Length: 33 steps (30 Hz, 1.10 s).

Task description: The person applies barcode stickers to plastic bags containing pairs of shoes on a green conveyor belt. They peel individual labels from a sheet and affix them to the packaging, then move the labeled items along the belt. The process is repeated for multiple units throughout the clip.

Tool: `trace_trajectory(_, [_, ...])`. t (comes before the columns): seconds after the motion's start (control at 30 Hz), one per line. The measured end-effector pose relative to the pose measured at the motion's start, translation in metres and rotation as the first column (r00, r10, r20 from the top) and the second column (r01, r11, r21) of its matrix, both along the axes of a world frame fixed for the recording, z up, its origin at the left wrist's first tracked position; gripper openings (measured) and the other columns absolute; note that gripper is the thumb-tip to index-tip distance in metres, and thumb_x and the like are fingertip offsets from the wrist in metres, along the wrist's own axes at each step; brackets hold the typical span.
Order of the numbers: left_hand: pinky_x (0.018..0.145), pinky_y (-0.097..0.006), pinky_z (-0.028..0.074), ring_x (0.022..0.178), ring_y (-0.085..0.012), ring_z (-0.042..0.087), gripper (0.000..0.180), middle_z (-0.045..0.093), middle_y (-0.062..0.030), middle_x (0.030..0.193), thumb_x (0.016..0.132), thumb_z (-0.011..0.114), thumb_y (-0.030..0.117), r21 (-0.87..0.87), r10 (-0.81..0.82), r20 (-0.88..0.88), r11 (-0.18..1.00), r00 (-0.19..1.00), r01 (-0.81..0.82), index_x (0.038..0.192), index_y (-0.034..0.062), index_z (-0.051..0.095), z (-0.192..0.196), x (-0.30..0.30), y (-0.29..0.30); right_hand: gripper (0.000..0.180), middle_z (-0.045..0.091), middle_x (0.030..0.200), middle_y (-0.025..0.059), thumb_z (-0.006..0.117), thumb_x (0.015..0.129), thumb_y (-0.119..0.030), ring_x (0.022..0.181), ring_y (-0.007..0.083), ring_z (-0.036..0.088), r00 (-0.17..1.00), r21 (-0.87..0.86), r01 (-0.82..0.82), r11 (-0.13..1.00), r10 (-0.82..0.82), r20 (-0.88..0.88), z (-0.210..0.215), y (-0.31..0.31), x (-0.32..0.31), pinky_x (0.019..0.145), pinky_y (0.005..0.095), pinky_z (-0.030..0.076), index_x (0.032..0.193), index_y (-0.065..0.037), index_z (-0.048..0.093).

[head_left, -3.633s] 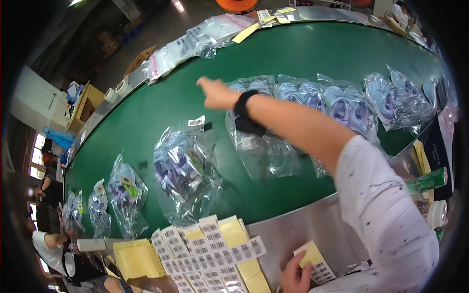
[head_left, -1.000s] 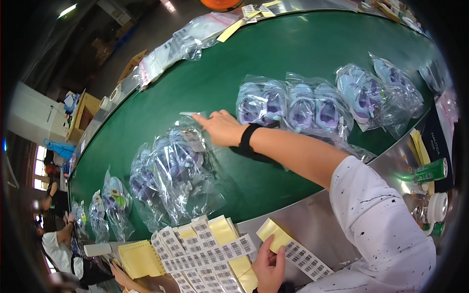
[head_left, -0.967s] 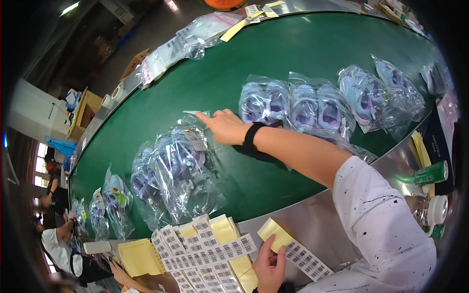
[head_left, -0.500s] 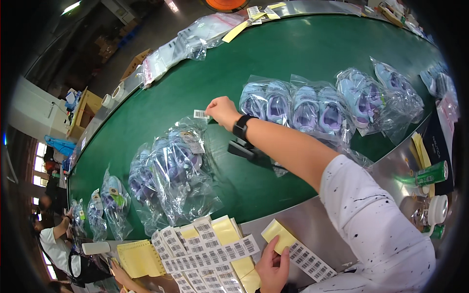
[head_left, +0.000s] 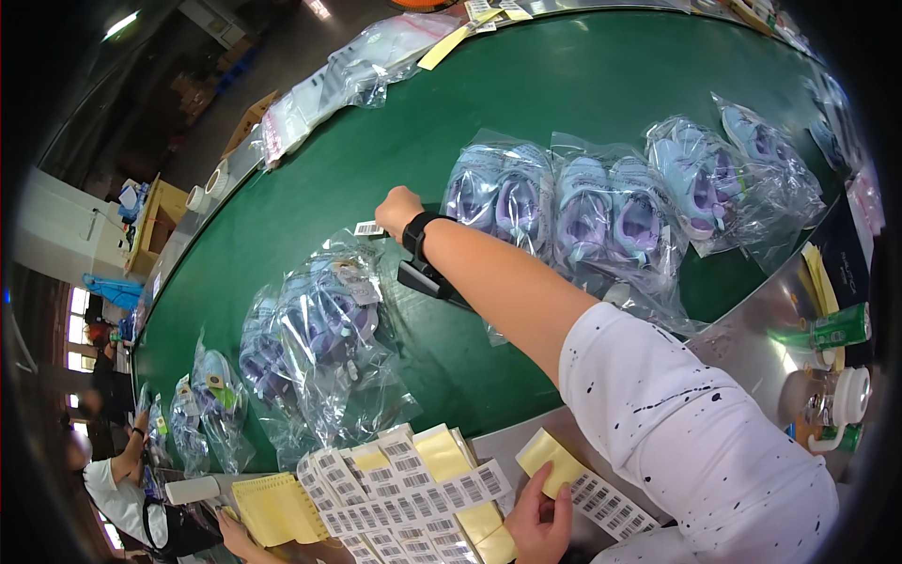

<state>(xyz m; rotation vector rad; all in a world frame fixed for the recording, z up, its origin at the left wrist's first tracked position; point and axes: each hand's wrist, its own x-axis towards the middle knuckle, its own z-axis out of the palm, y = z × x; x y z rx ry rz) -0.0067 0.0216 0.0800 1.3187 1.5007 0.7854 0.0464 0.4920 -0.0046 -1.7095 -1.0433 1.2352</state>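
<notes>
My right hand (head_left: 399,211) reaches far over the green belt, its fingers pinched on a small white barcode label (head_left: 368,228). The label hangs just above the far end of a clear bag of blue and purple shoes (head_left: 329,315); I cannot tell if it touches the plastic. A black band with a small dark device (head_left: 423,278) circles my right wrist. At the near edge, my left hand (head_left: 539,528) grips a sheet of barcode labels (head_left: 613,505) by its bare yellow backing, between thumb and fingers.
More bagged shoes (head_left: 601,211) lie to the right, others (head_left: 218,399) to the left. Stacked label sheets (head_left: 413,503) cover the near ledge. A green can (head_left: 839,327) and a clear jug (head_left: 827,399) stand right. Plastic bags (head_left: 348,70) line the far edge. A co-worker (head_left: 117,493) is at left.
My right hand has moved left and slightly toward me with the label, closer over the bagged shoes. My left hand still grips the label sheet. The whole view has shifted a little.
</notes>
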Motion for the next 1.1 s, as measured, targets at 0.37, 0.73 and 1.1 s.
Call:
trace_trajectory(0.37, [0.059, -0.025, 0.038, 0.069, -0.0099, 0.047, 0.037, 0.055, -0.0054, 0.081, 0.089, 0.067, 0.008, 0.023, 0.012, 0.027, 1.0, 1.0, -0.013, 0.123, -0.0039, 0.059, -0.023, -0.009, -0.008, 0.023, 0.069, 0.112, 0.0174, 0.055, 0.089, -0.011, 0.106, 0.034, 0.066, 0.938, 0.042, -0.06, 0.997, 0.042, 0.344, 0.032, -0.033, -0.026, 0.089, 0.0425, 0.055, 0.103, -0.005, 0.072])
trace_trajectory(0.73, [0.071, -0.025, 0.05, 0.082, -0.0121, 0.064, 0.042, 0.07, -0.0101, 0.09, 0.08, 0.073, 0.005, 0.13, 0.03, 0.159, 0.99, 0.987, -0.051, 0.118, -0.0083, 0.061, -0.036, -0.013, -0.01, 0.022, 0.071, 0.109, 0.0131, 0.058, 0.086, -0.012, 0.104, 0.0276, 0.068, 0.739, 0.113, -0.256, 0.96, 0.119, 0.663, 0.039, -0.045, -0.027, 0.085, 0.0391, 0.056, 0.101, -0.009, 0.074])
trace_trajectory(1.1, [0.05, -0.021, 0.039, 0.055, -0.0042, 0.045, 0.036, 0.049, 0.001, 0.063, 0.091, 0.065, 0.007, 0.088, 0.068, 0.049, 0.994, 0.996, -0.072, 0.125, -0.0008, 0.059, -0.02, -0.011, -0.007, 0.035, 0.071, 0.094, 0.0192, 0.065, 0.078, -0.035, 0.089, 0.0353, 0.07, 0.466, 0.145, -0.533, 0.834, 0.145, 0.873, 0.111, -0.123, 0.088, 0.076, 0.0473, 0.056, 0.097, -0.006, 0.071])
